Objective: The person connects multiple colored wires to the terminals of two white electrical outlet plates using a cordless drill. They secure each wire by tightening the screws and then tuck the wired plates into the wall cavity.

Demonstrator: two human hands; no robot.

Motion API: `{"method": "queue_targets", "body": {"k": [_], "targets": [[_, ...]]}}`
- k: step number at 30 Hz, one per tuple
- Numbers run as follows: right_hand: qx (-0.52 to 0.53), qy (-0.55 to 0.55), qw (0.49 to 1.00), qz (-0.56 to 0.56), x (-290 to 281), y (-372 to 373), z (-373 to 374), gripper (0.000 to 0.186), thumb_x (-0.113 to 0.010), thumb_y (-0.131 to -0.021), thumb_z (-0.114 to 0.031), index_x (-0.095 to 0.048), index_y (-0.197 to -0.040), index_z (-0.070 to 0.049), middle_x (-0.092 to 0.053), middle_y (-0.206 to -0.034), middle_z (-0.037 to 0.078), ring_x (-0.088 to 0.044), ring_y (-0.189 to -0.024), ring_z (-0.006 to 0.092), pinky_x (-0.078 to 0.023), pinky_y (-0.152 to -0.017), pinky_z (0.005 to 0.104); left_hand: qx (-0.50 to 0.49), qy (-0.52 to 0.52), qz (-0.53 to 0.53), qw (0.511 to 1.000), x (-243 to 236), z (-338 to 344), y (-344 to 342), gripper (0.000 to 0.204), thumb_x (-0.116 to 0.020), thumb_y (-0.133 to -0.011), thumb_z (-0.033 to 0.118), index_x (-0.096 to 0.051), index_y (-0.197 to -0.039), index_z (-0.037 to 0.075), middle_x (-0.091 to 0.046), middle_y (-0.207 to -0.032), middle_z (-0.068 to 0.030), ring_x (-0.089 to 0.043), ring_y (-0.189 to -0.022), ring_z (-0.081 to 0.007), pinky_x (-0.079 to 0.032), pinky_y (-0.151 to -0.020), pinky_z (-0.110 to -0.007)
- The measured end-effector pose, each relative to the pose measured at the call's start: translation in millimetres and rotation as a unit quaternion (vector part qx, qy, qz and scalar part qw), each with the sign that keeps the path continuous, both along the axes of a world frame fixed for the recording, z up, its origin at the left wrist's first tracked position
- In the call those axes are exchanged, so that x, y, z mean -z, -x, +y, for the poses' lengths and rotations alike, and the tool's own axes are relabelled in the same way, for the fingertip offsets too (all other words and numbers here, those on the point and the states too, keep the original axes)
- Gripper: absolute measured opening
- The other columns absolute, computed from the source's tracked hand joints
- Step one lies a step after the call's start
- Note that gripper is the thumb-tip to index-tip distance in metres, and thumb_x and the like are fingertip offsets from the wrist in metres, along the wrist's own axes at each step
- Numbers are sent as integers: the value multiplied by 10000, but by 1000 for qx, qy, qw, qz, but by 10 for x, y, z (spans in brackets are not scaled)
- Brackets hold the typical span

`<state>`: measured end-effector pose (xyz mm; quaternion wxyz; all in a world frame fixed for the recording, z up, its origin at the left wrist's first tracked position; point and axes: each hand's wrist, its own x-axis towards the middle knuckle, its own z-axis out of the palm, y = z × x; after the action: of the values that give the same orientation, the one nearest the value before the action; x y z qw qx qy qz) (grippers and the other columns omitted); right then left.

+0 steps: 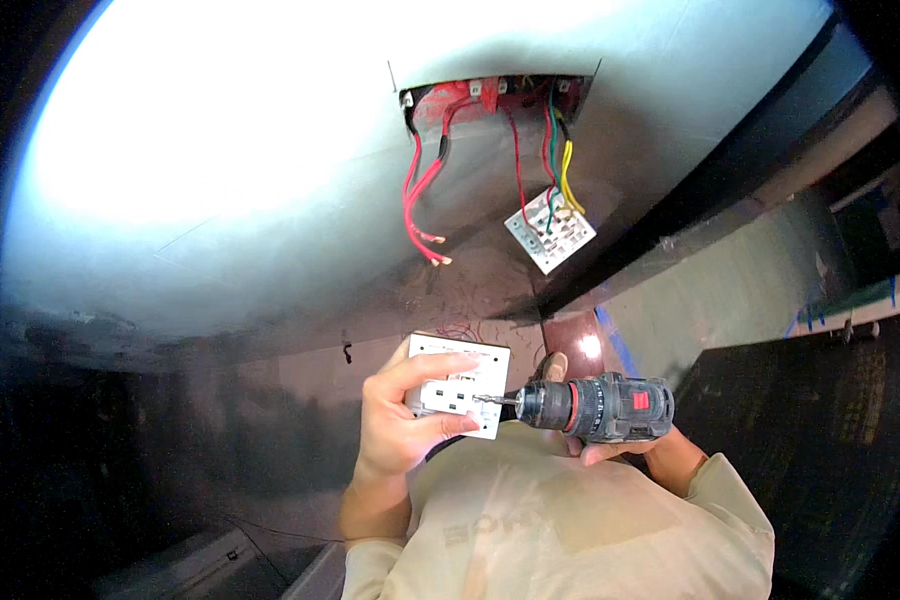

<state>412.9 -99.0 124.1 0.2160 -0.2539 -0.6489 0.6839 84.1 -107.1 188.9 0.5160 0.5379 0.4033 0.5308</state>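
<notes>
Pinched in my left hand [400, 400] is a white wall socket [491, 372], its back with the terminal holes facing up. The thumb and fingers press on it from both sides. My right hand [610, 452] is closed round a black and grey cordless drill [610, 407], whose grip is hidden under its body. The drill's thin driver bit [498, 399] points left, its tip at the socket's terminal block; whether it sits in a screw I cannot tell. Beyond my hands, a second white socket [552, 234] hangs tilted from red, green and yellow wires.
A red wall box [460, 97] is set in the pale wall. Several loose red wires [420, 200] with bare copper ends hang from it at the left. A dark edge [660, 220] runs along the wall's right. My shoe [554, 367] stands on the brown floor below.
</notes>
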Motion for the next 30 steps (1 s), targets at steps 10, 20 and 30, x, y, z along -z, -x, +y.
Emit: {"method": "queue_targets", "body": {"k": [10,20,30], "targets": [[-45,141,986,74,-236,-295,428,429,-923,-777,-179,-691,-1120,-67,-735,-1009,32,-682,-885,155,-545,-791,335,-76,7,55,996,-121,-31,-537,554,-899,-644,-71,-740,-1171,-9,-678,-1155,-142,-670,-1056,-221,-537,-907,-312],[-6,190,975,115,-74,-90,418,449,-922,-770,-181,-680,-1129,-63,-729,-966,20,-679,-819,131,-551,-713,308,-69,1,62,996,-50,78,-313,540,-885,-647,-92,-737,-1161,-21,-689,-1149,-139,-682,-1052,-219,-540,-903,-306],[-11,188,978,94,-201,74,535,476,-934,-762,-217,-666,-1118,-51,-718,-948,35,-671,-821,141,-547,-746,320,-52,-6,56,997,-82,245,-106,545,-889,-652,-75,-740,-1172,-14,-694,-1151,-140,-672,-1028,-191,-529,-891,-300]]}}
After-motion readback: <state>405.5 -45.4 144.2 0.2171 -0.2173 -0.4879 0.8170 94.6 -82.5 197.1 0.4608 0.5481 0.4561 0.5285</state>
